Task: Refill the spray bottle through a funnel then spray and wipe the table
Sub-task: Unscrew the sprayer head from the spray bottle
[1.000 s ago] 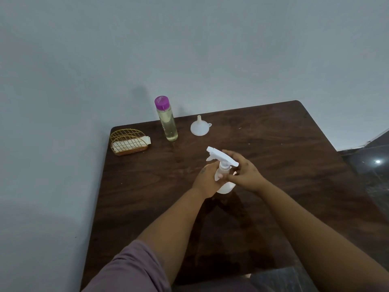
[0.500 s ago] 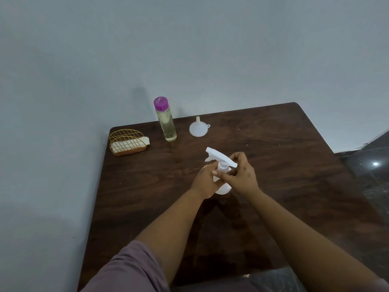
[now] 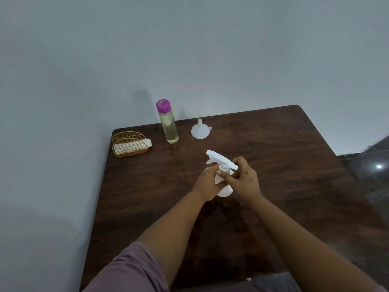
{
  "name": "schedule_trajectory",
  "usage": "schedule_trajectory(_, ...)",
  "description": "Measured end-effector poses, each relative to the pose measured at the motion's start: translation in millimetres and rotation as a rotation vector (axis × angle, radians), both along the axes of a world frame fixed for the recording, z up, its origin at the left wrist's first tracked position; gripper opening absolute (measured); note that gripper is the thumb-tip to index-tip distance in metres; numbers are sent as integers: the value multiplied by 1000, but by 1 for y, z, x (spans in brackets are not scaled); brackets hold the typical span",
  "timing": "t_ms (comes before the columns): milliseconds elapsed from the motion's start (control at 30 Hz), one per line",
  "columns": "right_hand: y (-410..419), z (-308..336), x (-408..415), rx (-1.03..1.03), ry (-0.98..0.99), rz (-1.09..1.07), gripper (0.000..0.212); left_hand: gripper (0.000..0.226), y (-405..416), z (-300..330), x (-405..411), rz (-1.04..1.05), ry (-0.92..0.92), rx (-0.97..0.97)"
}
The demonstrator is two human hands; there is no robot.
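The worktop is dark brown wood with round corners. It stands in a corner by a plain grey wall. The wall goes along its far side and its left side. On the right, past the worktop's edge, there is a dark shiny floor with a small bright spot of light on it.

At the back left of the worktop sits a gold wire holder with white napkins in it. Just to its right stands a tall clear bottle with pale yellow liquid inside and a purple cap. The cap is on. A little further right a white funnel rests with its wide end down and its thin tube pointing up. It stands apart from the tall bottle.

The spray bottle is near the middle of the worktop, closer to the person than the other things. It is white and stands upright on the wood. Its trigger top is on, and the nozzle points to the back left.

The left hand is wrapped round the body of the spray bottle and holds it. The right hand has its fingers curled round the neck, just under the trigger top, and grips it there. A purple sleeve shows on the left arm.
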State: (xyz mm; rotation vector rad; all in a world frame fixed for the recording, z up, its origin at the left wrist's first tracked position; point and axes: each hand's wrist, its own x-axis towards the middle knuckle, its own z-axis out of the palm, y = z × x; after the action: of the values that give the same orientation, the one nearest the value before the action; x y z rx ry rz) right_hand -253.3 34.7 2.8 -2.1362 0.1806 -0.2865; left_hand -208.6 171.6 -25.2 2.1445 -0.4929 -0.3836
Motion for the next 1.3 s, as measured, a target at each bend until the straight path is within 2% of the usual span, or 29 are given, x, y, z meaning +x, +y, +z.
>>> schedule_trajectory(167, -9, -7, -10, 116, -1, 86, 16, 46, -2, 2, 0, 3, 22, -4)
schedule_trajectory(267, -7, -7, -11, 146, 13, 116, 25, 43, -3, 1, 0, 17, 56, 15)
schedule_trajectory(333, -1, -6, -8, 92, -1, 106, 41, 34, -2, -1, 0, 6, 26, 17)
schedule_trajectory(400, 3, -3, -2, 29, -15, 42, 46, 31, 0, -2, 0, -8, 2, 18)
schedule_trajectory(667, -20, -1, -8, 117, 75, 117, 22, 51, -2, -3, 0, 22, 18, 46)
schedule_trajectory(733, -16, 3, -9, 127, 97, 129, 36, 46, -2, -3, 0, 14, 13, 36)
schedule_trajectory(800, -8, 6, -6, 26, 82, 107, 59, 35, 0, -2, 0, 7, -12, 16)
schedule_trajectory(833, -5, 7, -3, -24, 60, 93, 64, 32, 0, -2, 0, 3, -16, 10)
schedule_trajectory(933, -5, 7, 3, -3, 41, 62, 56, 39, -1, -1, 0, -6, -21, 0)
schedule_trajectory(1033, -18, 8, -1, 94, 101, 104, 43, 52, -4, -2, 0, 4, 9, 42)
schedule_trajectory(1100, -21, 10, -4, 84, 133, 133, 42, 56, -3, -3, 0, 20, 19, 78)
schedule_trajectory(1167, -15, 16, -4, 61, 164, 152, 55, 51, -2, -3, -1, 14, 13, 60)
schedule_trajectory(1233, -4, 20, -2, 3, 150, 151, 67, 34, -1, 1, -1, -3, 10, 16)
schedule_trajectory(1300, 3, 19, 1, -32, 111, 102, 53, 32, 0, 4, -2, -8, -14, -8)
